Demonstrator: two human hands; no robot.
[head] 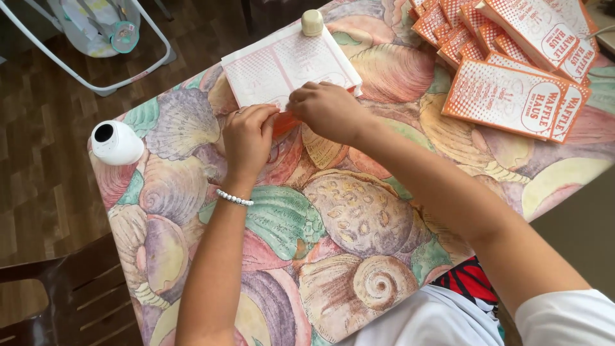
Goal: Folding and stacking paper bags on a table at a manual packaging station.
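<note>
A flat white sheet of printed paper with orange patterning point(288, 64) lies on the table covered by a seashell-print cloth point(333, 218). Both hands press on its near edge. My left hand point(247, 138), with a white bead bracelet on the wrist, pinches the near left part of the sheet. My right hand point(328, 110) is closed over the near right part, where an orange fold shows between the two hands. A small cream-coloured cylinder point(312, 22) rests on the sheet's far edge.
A pile of several orange-and-white folded paper pieces point(512, 57) fills the table's far right. A white round camera-like device point(115, 142) sits at the left corner. A dark wooden chair point(70, 288) stands lower left, a baby bouncer point(96, 32) on the wood floor beyond.
</note>
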